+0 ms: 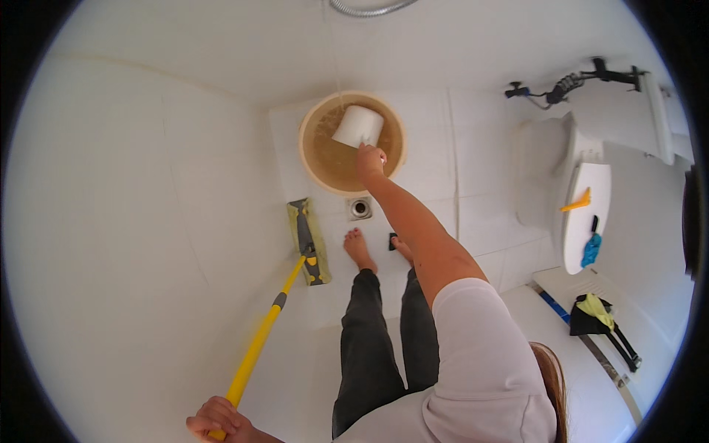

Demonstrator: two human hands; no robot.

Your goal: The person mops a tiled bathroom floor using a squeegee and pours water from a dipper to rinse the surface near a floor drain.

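My right hand (pixel 371 162) is closed on the handle of a white dipper (pixel 360 126), which is tilted over the water in a round beige tub (pixel 308 162). Brownish water fills part of the tub. At the lower left, my left hand (pixel 217 419) wraps round the yellow pole of a flat mop (pixel 258 341). The mop's grey head with its yellow-green pad (pixel 308 240) lies on the white tiles, close to the wall on the left and a little nearer than the tub.
A square floor drain (pixel 360 209) lies between the tub and my bare feet (pixel 360 251). On the right, a toilet lid (pixel 594 177) bears an orange tool (pixel 577 201) and a blue brush (pixel 591 250). Behind it, a black hose sprayer (pixel 565 88) hangs. A black-and-yellow item (pixel 593 316) lies lower right.
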